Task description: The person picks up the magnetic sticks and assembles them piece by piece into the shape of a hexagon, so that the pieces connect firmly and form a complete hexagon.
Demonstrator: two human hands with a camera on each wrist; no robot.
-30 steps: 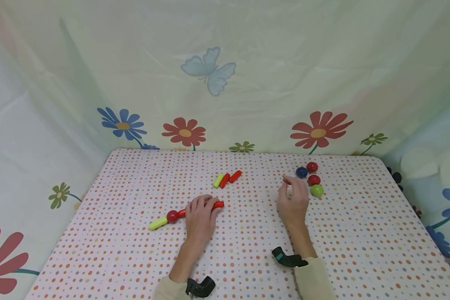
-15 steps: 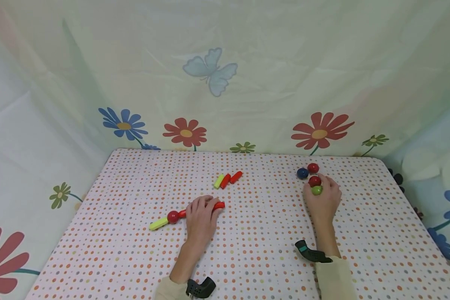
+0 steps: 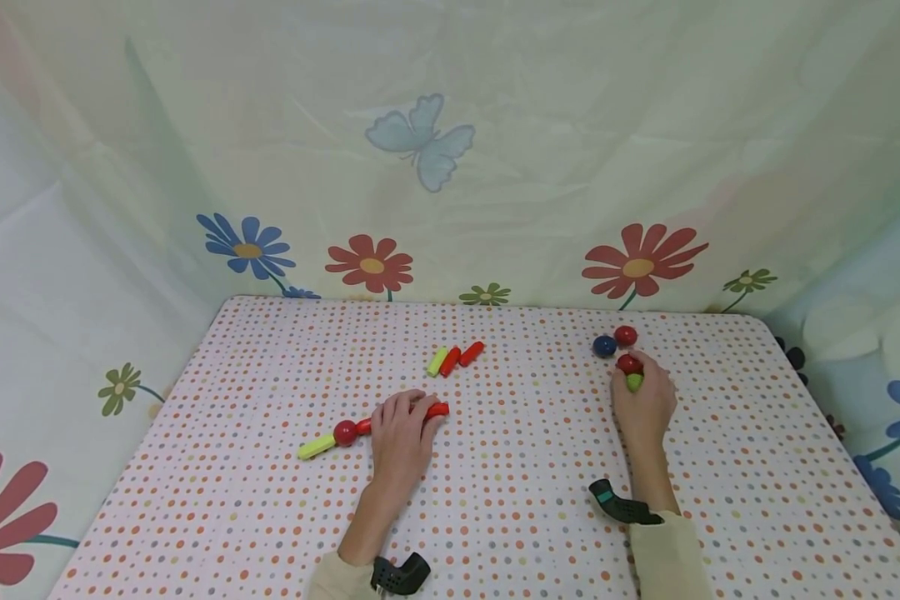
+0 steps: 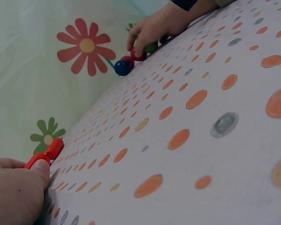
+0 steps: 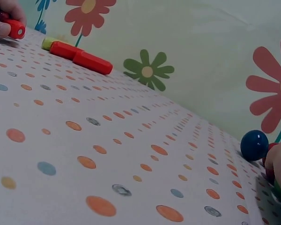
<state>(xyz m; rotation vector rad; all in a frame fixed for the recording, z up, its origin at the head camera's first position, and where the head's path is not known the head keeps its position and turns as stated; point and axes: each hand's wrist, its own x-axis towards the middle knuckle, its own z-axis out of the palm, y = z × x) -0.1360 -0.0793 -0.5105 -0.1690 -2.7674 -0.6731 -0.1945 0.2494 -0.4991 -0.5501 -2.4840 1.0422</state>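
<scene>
The person's right hand curls its thumb and fingers around a round red bead at the right rear of the table. A green bead lies against the same hand, in the hollow below the thumb and fingers. Just beyond sit a dark blue bead and a second red bead, close beside each other. Left of centre, the left hand grips a red cylinder bead between thumb and fingers, at the right end of a slanting row partly hidden under the palm. Out of the hand's other side come a red piece, a red ball bead and a yellow-green stick bead, end to end. Behind the left hand, three loose cylinders lie side by side: one yellow-green, two red. A flowered backdrop hangs behind the dotted tabletop.
</scene>
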